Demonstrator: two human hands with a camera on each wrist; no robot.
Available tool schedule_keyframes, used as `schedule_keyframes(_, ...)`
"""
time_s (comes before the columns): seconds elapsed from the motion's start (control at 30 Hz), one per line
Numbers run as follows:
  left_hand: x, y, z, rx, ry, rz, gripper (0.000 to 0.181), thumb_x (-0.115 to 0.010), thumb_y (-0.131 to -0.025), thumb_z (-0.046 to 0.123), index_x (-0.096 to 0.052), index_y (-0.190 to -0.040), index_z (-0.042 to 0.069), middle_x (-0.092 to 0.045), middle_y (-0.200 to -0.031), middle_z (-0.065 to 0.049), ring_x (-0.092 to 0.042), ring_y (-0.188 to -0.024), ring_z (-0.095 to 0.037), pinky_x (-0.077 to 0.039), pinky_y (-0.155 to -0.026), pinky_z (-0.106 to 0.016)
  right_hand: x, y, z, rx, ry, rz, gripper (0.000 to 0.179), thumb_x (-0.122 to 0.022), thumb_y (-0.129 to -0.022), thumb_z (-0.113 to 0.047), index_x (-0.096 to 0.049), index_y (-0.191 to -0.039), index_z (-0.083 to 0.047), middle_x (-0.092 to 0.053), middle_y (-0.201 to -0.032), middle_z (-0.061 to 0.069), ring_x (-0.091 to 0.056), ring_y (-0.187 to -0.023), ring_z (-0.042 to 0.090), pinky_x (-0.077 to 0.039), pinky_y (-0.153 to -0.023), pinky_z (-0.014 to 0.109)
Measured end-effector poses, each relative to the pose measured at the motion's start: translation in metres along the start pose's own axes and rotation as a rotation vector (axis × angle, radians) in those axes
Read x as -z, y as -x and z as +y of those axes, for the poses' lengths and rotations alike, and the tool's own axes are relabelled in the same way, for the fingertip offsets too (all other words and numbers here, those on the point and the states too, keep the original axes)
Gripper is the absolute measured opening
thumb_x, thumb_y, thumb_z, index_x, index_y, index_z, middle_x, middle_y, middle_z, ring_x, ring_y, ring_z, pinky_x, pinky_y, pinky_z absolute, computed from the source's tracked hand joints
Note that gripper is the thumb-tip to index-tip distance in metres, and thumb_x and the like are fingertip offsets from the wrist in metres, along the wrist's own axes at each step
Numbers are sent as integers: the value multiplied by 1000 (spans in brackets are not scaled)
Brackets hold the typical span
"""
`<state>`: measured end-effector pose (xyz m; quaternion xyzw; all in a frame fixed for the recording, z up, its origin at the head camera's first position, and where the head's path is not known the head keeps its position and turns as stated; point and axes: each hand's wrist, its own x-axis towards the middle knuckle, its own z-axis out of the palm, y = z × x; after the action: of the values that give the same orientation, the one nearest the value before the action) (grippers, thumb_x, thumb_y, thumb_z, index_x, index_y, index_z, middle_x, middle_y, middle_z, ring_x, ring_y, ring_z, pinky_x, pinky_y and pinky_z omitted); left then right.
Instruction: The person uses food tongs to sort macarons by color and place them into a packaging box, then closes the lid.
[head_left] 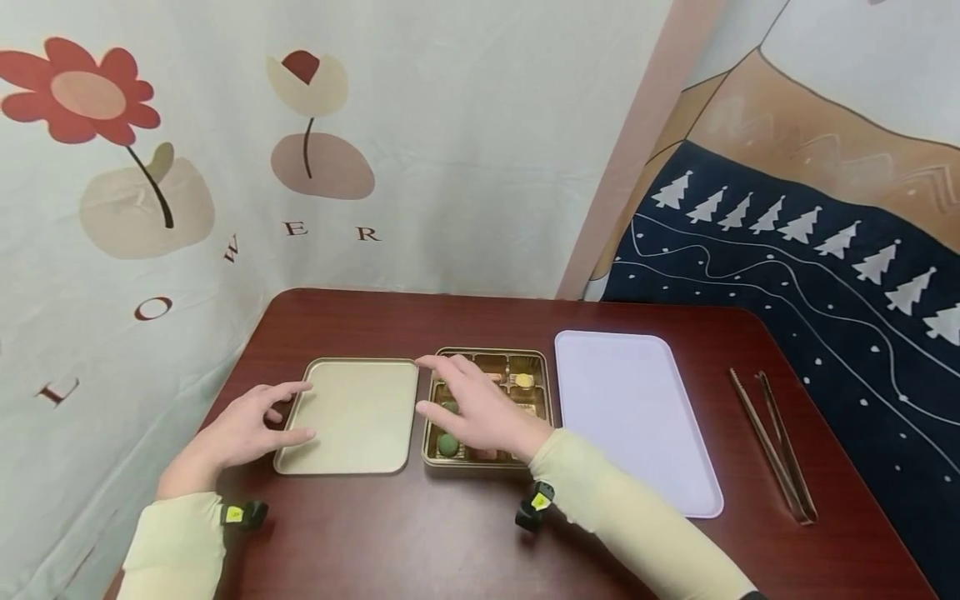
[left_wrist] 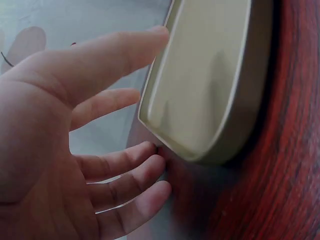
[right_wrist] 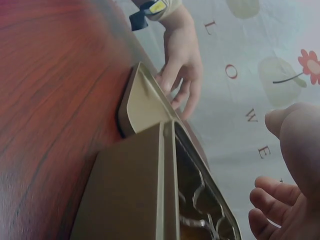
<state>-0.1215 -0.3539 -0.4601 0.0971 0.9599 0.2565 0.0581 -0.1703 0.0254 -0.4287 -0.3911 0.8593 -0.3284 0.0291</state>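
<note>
A shallow pale-gold tin lid [head_left: 356, 417] lies on the table with its rim upward. At its left side is my left hand [head_left: 243, 427], thumb and index finger reaching over the rim with nothing gripped; contact is hard to tell. To the right stands a gold tin box [head_left: 480, 466] with a compartmented insert. A round green piece [head_left: 447, 445] and a yellow piece [head_left: 524, 381] sit in separate compartments. My right hand [head_left: 483, 408] hovers over the box, fingers extended leftward and holding nothing, hiding part of the compartments. The right wrist view shows these fingers [right_wrist: 272, 200] apart from the box.
A white rectangular tray [head_left: 630, 417] lies right of the box, partly beneath my right sleeve in the head view. Metal tongs [head_left: 780, 458] rest farther right on the dark red wooden table [head_left: 360, 533]. Printed curtains [head_left: 480, 150] hang behind the table.
</note>
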Motion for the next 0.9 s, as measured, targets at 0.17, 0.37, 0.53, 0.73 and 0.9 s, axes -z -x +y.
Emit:
schedule_keyframes(0.17, -6, -6, -7, -37, -29, -1, 65, -87, -87, 35, -63, -140, 6, -64, -103, -8, -65, -78, -10, -55, -70, -31, -4, -2, -6, 15, -13, -14, 60, -60, -107, -40, -41, -159, -16, -60, -134, 8, -57, -126, 21, -53, -103, 37)
schedule_keyframes(0.37, -13, -6, -10, -50, -43, 23, 46, -81, -92, 15, -66, -134, 3, -58, -86, 3, -53, -66, -4, -45, -56, -24, -7, -2, -9, 38, -21, -22, 59, -59, -107, -39, -42, -158, -15, -61, -132, 10, -58, -125, 26, -52, -104, 37)
schedule_keyframes(0.53, -16, -6, -11, -62, -62, 56, 39, -74, -94, 3, -67, -132, 3, -52, -83, 4, -45, -63, -4, -39, -55, -24, -9, -1, -10, 14, -16, -20, 60, -61, -106, -39, -42, -158, -18, -61, -131, 9, -59, -122, 24, -53, -102, 37)
schedule_keyframes(0.73, -17, -6, -12, -69, -69, 79, 38, -68, -94, -1, -66, -132, 1, -52, -81, 3, -43, -62, -4, -38, -56, -24, -13, -2, -10, 8, 7, -37, 62, -60, -106, -40, -40, -160, -16, -63, -132, 10, -57, -122, 20, -53, -104, 38)
schedule_keyframes(0.9, -17, -5, -12, -58, -83, 71, 40, -66, -96, 0, -62, -136, -4, -54, -84, 3, -44, -65, -5, -40, -59, -25, -16, -1, -9, 9, 9, -38, 62, -61, -106, -38, -40, -159, -14, -63, -131, 10, -58, -122, 21, -52, -104, 38)
